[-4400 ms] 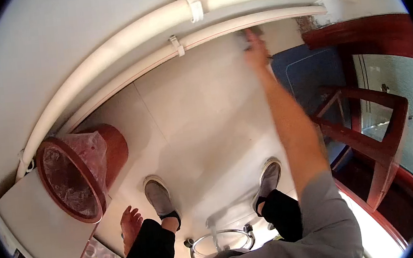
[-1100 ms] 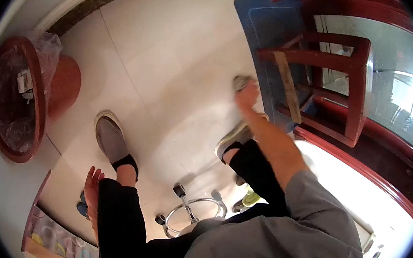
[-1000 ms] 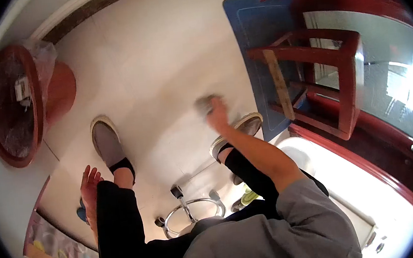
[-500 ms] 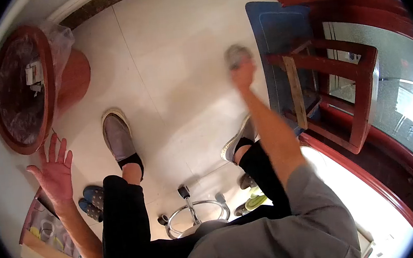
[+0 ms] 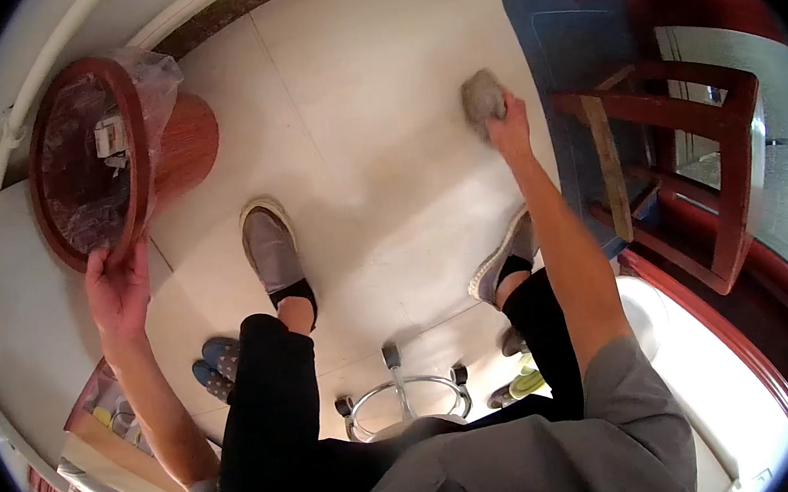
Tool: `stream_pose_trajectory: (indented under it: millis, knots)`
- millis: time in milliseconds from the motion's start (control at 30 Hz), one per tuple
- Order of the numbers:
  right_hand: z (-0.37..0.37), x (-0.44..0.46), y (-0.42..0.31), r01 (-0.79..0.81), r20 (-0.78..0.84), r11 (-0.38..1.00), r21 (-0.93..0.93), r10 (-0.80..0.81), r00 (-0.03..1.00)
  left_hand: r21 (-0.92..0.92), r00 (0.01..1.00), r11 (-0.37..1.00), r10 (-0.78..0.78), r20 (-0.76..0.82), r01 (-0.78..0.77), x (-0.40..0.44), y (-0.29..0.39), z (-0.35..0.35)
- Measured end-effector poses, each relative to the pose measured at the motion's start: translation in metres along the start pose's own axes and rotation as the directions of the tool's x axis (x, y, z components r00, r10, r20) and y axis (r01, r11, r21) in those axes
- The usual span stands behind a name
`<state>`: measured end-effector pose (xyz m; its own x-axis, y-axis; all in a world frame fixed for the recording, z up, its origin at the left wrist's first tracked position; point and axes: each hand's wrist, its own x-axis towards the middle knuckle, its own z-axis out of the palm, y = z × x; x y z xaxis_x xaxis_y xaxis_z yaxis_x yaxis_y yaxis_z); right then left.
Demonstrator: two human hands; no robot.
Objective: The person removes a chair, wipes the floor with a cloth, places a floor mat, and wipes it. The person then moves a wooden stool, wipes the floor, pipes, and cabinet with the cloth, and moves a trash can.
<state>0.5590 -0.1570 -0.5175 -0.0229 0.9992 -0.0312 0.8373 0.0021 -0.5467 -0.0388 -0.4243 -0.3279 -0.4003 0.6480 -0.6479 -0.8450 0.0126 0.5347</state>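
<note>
At the left, my left hand [image 5: 120, 291] grips the near rim of a reddish-brown trash bin [image 5: 190, 152], thumb and fingers on its edge. The bin is tilted with its mouth toward me; a clear plastic liner [image 5: 155, 76] hangs over the rim, and a small white packet [image 5: 109, 137] lies inside. Over the floor at the upper right, my right hand [image 5: 508, 129] holds a grey, fuzzy-looking cloth [image 5: 483, 102] between thumb and fingers. The cloth is beside the blue mat.
A dark red wooden stool frame [image 5: 733, 175] lies by the blue mat [image 5: 575, 58] at right. Polka-dot slippers [image 5: 219, 365] sit left of my leg. Below are a chrome wheeled stool base [image 5: 405, 387] and green shoes [image 5: 527, 383]. A pale pipe [image 5: 29, 96] runs along the wall.
My left hand came up from beside my knee, spread open, and has taken hold of the bin's rim. My right hand moved the cloth over the floor. The white packet appeared in the bin.
</note>
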Motion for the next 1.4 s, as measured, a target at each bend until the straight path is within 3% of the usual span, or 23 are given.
stream_pose_trajectory:
  millis: [67, 133, 200, 267, 300, 367, 433, 467, 500, 533, 567, 600, 667, 700, 767, 867, 900, 1033, 1067, 1200, 1300, 1400]
  knots:
    - [0.029, -0.005, -0.023, -0.057, -0.044, 0.984, -0.17, 0.051, 0.998, -0.004, 0.998, 0.999, -0.046, -0.053, 0.046, -0.008, -0.003, 0.014]
    - [0.049, -0.046, -0.055, 0.113, 0.136, 0.95, -0.291, -0.076, 0.988, 0.011, 0.997, 0.998, -0.054, -0.053, 0.055, -0.017, -0.01, 0.022]
    - [0.062, -0.094, -0.078, 0.312, 0.321, 0.95, -0.023, -0.288, 0.902, 0.073, 0.992, 0.997, 0.019, -0.124, -0.01, -0.032, -0.021, 0.024]
    - [0.071, -0.123, -0.081, 0.044, 0.577, 0.943, 0.33, -0.239, 0.781, 0.14, 0.98, 0.988, 0.087, -0.176, -0.063, -0.05, -0.032, 0.031]
    - [0.065, -0.131, -0.082, 0.044, 0.567, 0.941, 0.335, -0.239, 0.788, 0.153, 0.981, 0.987, 0.083, -0.177, -0.056, -0.061, -0.036, 0.035]
    - [0.052, -0.138, -0.083, -0.359, 0.629, 0.769, 0.529, -0.071, 0.774, 0.124, 0.989, 0.991, 0.069, -0.128, -0.053, -0.074, -0.044, 0.05]
    - [0.03, -0.13, -0.068, -0.629, 0.692, 0.472, 0.618, 0.054, 0.72, 0.101, 0.992, 0.994, 0.064, -0.113, -0.053, -0.074, -0.047, 0.059]
    - [0.018, -0.12, -0.06, -0.667, 0.68, 0.323, 0.671, 0.09, 0.728, 0.072, 0.993, 0.996, 0.059, -0.103, -0.052, -0.078, -0.047, 0.06]
    - [0.017, -0.105, -0.032, -0.689, 0.704, 0.338, 0.641, 0.098, 0.704, 0.066, 0.992, 0.996, 0.071, -0.101, -0.065, -0.084, -0.048, 0.06]
    - [-0.021, -0.09, -0.057, -0.763, 0.69, 0.335, 0.553, 0.329, 0.645, 0.056, 0.993, 0.996, 0.075, -0.093, -0.07, -0.09, -0.05, 0.06]
    - [-0.029, -0.078, -0.044, -0.759, 0.728, 0.225, 0.611, 0.219, 0.65, 0.047, 0.993, 0.996, 0.077, -0.088, -0.073, -0.097, -0.05, 0.058]
    - [-0.048, -0.069, -0.044, -0.818, 0.811, 0.052, 0.573, 0.105, 0.575, 0.042, 0.992, 0.996, 0.087, -0.088, -0.084, -0.107, -0.05, 0.051]
    - [-0.05, -0.063, -0.021, -0.861, 0.875, -0.158, 0.483, 0.073, 0.478, 0.006, 0.997, 0.999, 0.054, -0.058, -0.054, -0.131, -0.053, 0.033]
    - [-0.05, -0.062, -0.023, -0.861, 0.872, -0.14, 0.489, 0.055, 0.486, -0.035, 0.993, 0.998, 0.045, -0.108, -0.049, -0.142, -0.056, 0.029]
    - [-0.057, -0.078, -0.035, -0.823, 0.848, -0.286, 0.49, -0.064, 0.527, -0.048, 0.996, 0.999, -0.015, -0.092, 0.01, -0.158, -0.059, -0.025]
    - [-0.058, -0.101, -0.075, -0.763, 0.779, -0.358, 0.539, -0.134, 0.613, 0.012, 0.985, 1.0, 0.015, -0.171, -0.013, -0.201, -0.073, -0.028]
    - [-0.055, -0.106, -0.083, -0.748, 0.749, -0.262, 0.61, -0.116, 0.652, 0.0, 0.987, 1.0, -0.008, -0.163, 0.008, -0.214, -0.076, -0.033]
    - [-0.017, -0.103, -0.081, -0.755, 0.762, -0.169, 0.633, -0.038, 0.647, -0.13, 0.98, 0.991, -0.002, -0.198, -0.024, -0.254, -0.094, -0.047]
    - [-0.012, -0.099, -0.085, -0.758, 0.77, -0.151, 0.635, 0.046, 0.636, -0.161, 0.975, 0.986, -0.002, -0.221, -0.035, -0.262, -0.099, -0.06]
    - [0.016, -0.064, -0.088, -0.774, 0.768, -0.052, 0.631, 0.183, 0.614, -0.158, 0.956, 0.987, -0.006, -0.293, -0.042, -0.31, -0.095, -0.055]
    - [0.028, -0.048, -0.107, -0.794, 0.787, -0.048, 0.606, 0.183, 0.59, -0.121, 0.938, 0.99, 0.026, -0.347, -0.072, -0.346, -0.082, -0.088]
    - [0.031, -0.042, -0.126, -0.822, 0.821, -0.016, 0.57, 0.057, 0.568, -0.185, 0.899, 0.977, 0.015, -0.437, -0.106, -0.397, -0.079, -0.119]
